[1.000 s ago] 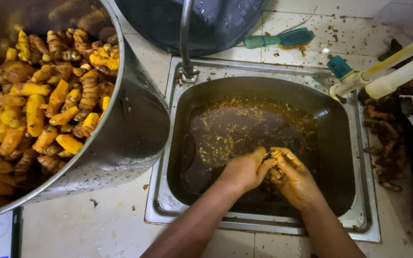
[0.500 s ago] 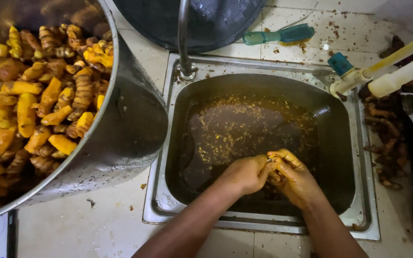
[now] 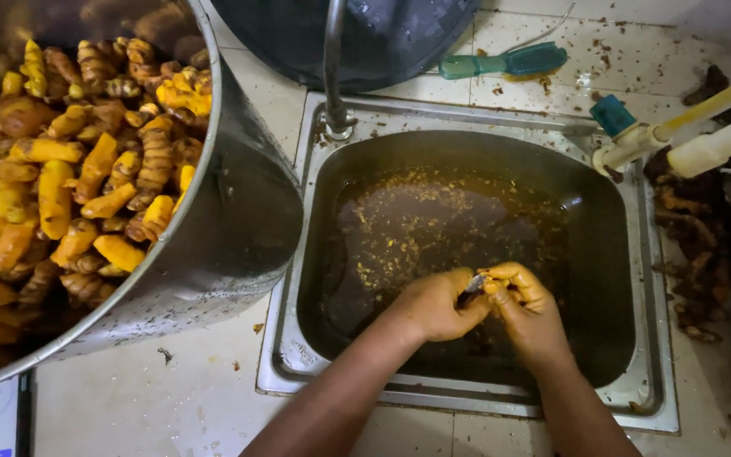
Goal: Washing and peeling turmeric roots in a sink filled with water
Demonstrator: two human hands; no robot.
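1. Tiled counter (image 3: 171, 406) carries a steel sink (image 3: 653, 398) of brown water; a big pot (image 3: 239, 228) of yellow roots (image 3: 86, 178) sits left.
2. We see the left hand (image 3: 433, 306) and right hand (image 3: 528, 309) curled together over the water, pinching a small root piece (image 3: 491, 286), possibly with a blade.

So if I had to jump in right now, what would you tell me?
Left hand and right hand are together over the sink, pinching a small yellow root piece with a small metal blade between them. The sink is full of brown water with floating peel bits.
Done: a big metal pot on the left holds a heap of peeled yellow roots.
Left: the piece in hand; a dark pile of roots or scraps lies right of the sink.
A green brush lies behind the sink.
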